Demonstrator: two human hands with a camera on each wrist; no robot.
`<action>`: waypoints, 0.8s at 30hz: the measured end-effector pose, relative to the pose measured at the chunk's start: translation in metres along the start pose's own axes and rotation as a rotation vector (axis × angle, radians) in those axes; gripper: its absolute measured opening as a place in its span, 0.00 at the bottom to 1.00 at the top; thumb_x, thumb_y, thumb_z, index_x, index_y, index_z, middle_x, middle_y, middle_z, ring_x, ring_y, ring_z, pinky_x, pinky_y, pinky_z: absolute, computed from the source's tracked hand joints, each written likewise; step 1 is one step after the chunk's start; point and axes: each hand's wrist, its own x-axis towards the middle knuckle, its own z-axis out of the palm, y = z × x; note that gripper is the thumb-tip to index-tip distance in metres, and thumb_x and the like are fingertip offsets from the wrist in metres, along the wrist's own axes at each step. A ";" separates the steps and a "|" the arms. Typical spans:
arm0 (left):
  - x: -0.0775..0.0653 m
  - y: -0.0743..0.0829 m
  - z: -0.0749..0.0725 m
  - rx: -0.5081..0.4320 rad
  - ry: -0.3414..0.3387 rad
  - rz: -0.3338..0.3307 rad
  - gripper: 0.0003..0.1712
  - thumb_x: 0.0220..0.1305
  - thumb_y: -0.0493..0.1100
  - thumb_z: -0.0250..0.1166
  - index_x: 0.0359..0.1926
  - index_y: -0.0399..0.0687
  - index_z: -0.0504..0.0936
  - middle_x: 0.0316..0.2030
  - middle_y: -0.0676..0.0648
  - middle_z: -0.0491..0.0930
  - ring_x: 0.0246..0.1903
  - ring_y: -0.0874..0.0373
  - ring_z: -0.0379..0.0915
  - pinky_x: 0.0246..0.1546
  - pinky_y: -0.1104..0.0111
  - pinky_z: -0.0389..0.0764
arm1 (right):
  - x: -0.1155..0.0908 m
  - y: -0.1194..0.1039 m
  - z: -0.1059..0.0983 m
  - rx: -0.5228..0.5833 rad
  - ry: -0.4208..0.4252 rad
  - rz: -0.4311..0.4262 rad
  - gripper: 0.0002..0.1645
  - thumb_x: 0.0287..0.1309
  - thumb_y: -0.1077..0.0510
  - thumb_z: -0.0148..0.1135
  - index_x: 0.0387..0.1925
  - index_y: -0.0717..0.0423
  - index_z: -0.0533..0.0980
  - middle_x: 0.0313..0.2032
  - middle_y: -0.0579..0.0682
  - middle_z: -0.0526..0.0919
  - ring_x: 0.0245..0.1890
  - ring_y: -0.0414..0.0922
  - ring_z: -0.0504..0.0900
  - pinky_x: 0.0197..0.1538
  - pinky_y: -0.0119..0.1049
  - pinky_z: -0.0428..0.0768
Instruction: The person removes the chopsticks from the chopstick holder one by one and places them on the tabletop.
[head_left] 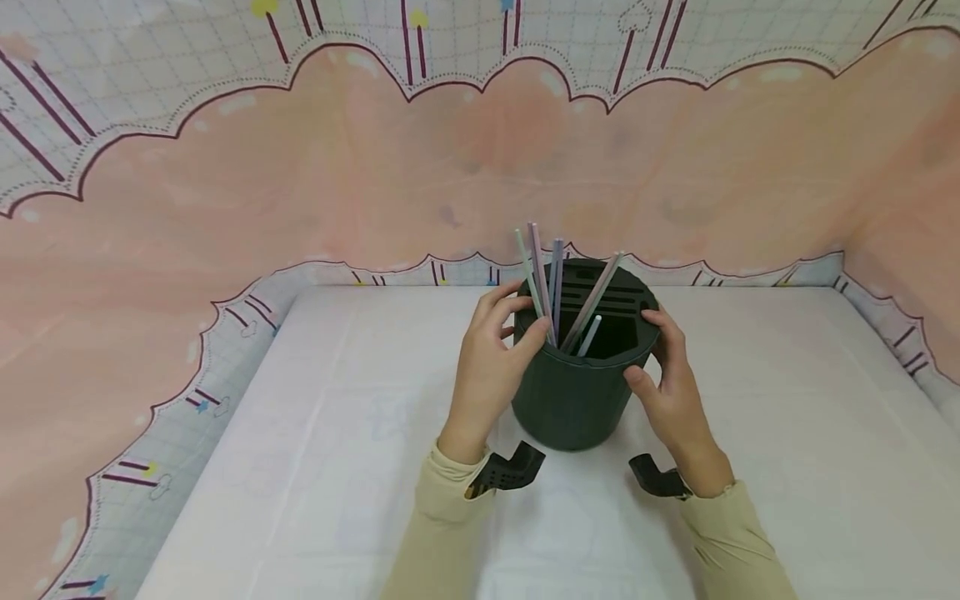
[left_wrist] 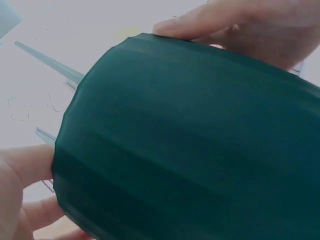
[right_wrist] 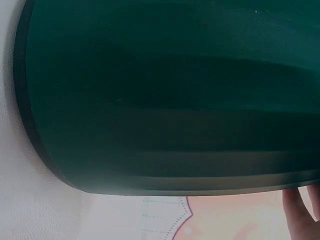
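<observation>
A dark green round bucket (head_left: 573,408) is on the white surface, its top partly covered by a slotted panel (head_left: 592,287). Several thin pastel sticks, resembling straws (head_left: 597,300), lean out of its open front part. My left hand (head_left: 489,358) grips the bucket's left rim, with the thumb at the front edge close to the sticks. On the opposite side, my right hand (head_left: 677,400) holds the rim between thumb and fingers. The bucket's side wall (left_wrist: 175,130) fills most of the left wrist view, and its lower edge (right_wrist: 32,120) shows in the right wrist view.
White cloth (head_left: 337,450) covers the tabletop. A peach and white patterned curtain (head_left: 450,175) hangs behind and along the sides. Each wrist carries a black camera mount (head_left: 513,468) beside a beige sleeve (head_left: 442,533).
</observation>
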 end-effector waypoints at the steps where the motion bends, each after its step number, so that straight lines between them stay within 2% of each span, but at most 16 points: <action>1: 0.000 0.002 0.001 0.002 0.009 -0.007 0.19 0.59 0.53 0.58 0.45 0.46 0.77 0.58 0.55 0.63 0.57 0.62 0.58 0.48 0.61 0.71 | 0.000 -0.001 0.000 0.001 0.002 -0.004 0.43 0.53 0.39 0.55 0.64 0.52 0.53 0.66 0.49 0.50 0.62 0.55 0.57 0.60 0.56 0.53; 4: -0.001 0.005 0.002 0.025 0.038 -0.006 0.14 0.59 0.51 0.58 0.40 0.47 0.78 0.57 0.56 0.64 0.57 0.63 0.58 0.47 0.63 0.71 | 0.000 0.000 0.000 -0.007 0.002 -0.014 0.43 0.53 0.38 0.54 0.64 0.53 0.52 0.66 0.48 0.50 0.62 0.53 0.56 0.61 0.54 0.53; 11: -0.006 0.006 0.003 0.099 0.079 0.082 0.11 0.60 0.50 0.57 0.33 0.48 0.79 0.56 0.55 0.66 0.57 0.64 0.59 0.46 0.66 0.72 | -0.002 0.003 0.000 -0.017 0.004 -0.023 0.44 0.53 0.36 0.53 0.64 0.54 0.53 0.66 0.48 0.50 0.63 0.50 0.56 0.62 0.50 0.54; 16: -0.009 0.007 -0.003 0.181 0.029 0.107 0.13 0.62 0.51 0.55 0.35 0.49 0.81 0.59 0.56 0.64 0.57 0.63 0.59 0.49 0.61 0.70 | -0.002 0.003 0.000 -0.030 0.007 -0.031 0.43 0.53 0.37 0.53 0.63 0.55 0.53 0.66 0.49 0.51 0.62 0.50 0.57 0.62 0.47 0.55; 20: -0.010 0.010 -0.007 0.238 -0.032 0.129 0.14 0.63 0.52 0.53 0.37 0.52 0.81 0.61 0.56 0.61 0.59 0.61 0.56 0.51 0.57 0.67 | -0.002 0.003 0.000 -0.035 0.014 -0.040 0.43 0.53 0.37 0.53 0.64 0.55 0.53 0.65 0.48 0.53 0.62 0.47 0.58 0.62 0.39 0.56; 24: -0.010 0.010 -0.006 0.201 -0.022 0.157 0.15 0.63 0.54 0.53 0.37 0.52 0.82 0.60 0.56 0.62 0.58 0.61 0.55 0.51 0.58 0.66 | -0.001 0.003 0.001 -0.029 0.013 -0.057 0.42 0.54 0.38 0.53 0.63 0.56 0.53 0.64 0.50 0.55 0.61 0.46 0.60 0.61 0.34 0.57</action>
